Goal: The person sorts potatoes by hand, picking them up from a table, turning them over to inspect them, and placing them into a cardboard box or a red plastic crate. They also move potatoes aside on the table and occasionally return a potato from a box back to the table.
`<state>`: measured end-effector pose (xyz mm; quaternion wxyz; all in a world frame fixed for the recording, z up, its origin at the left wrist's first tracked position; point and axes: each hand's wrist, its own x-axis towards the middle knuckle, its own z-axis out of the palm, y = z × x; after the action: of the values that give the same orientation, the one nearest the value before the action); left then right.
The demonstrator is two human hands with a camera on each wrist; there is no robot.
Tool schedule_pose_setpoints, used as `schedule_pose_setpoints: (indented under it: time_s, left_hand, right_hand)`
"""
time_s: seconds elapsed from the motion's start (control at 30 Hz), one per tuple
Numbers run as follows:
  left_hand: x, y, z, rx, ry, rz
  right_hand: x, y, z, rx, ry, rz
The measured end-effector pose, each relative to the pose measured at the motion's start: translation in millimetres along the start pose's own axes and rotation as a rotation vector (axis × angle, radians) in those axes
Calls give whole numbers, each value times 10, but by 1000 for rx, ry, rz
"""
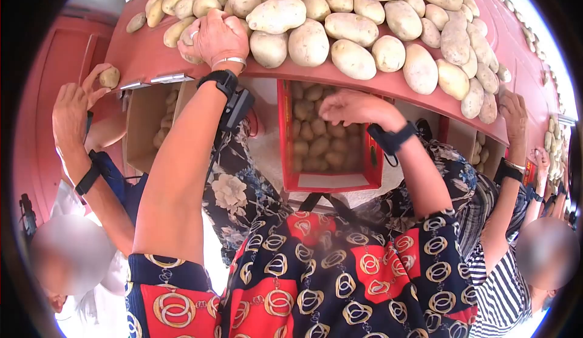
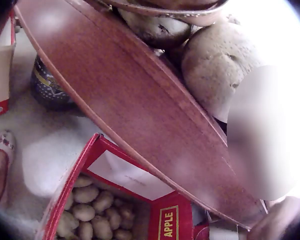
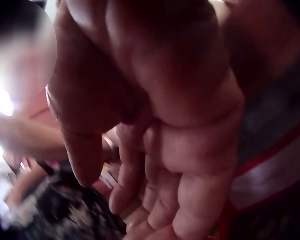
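Note:
In the head view, my left hand (image 1: pixel 217 39) is at the table's near edge with its fingers curled round a potato (image 1: pixel 190 52), which shows partly beneath them. More potatoes (image 1: pixel 276 15) are heaped beside and beyond it. My right hand (image 1: pixel 355 107) hovers over a red-rimmed box (image 1: pixel 331 184) of potatoes, its fingers loosely bent and nothing in them. The right wrist view shows this hand (image 3: pixel 165 115) close up, palm bare. In the left wrist view, large potatoes (image 2: pixel 222 65) lie by the table edge, and the grip itself is not clear.
The red table (image 1: pixel 143 49) curves across the front. Cardboard boxes (image 1: pixel 141 125) with potatoes stand below it on both sides. At the left, another person's hand (image 1: pixel 70 113) is near a small potato (image 1: pixel 109 77); at the right, another hand (image 1: pixel 514 114) touches the table's edge.

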<state>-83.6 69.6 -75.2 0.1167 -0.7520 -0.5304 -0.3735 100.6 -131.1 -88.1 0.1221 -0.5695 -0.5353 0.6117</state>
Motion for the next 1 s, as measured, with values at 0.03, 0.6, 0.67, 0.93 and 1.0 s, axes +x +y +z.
schedule_pose_setpoints:
  time_s: [0.03, 0.6, 0.67, 0.93, 1.0]
  left_hand:
    - [-3, -3, -2, -1, -10, 3]
    - [-13, 23, -110, -34, -111, -33]
    - [-4, -12, -93, -126, -110, 2]
    - [-11, 26, -129, -92, -106, 8]
    - [-2, 92, -172, -74, -108, -14]
  right_hand:
    - [163, 309, 93, -20, 65, 87]
    - [1404, 1797, 1192, -581, 615, 89]
    - [1522, 2003, 1258, -415, 514, 121]
    - [1556, 1788, 1374, -360, 427, 308]
    - [1549, 1765, 1337, -372, 377, 297]
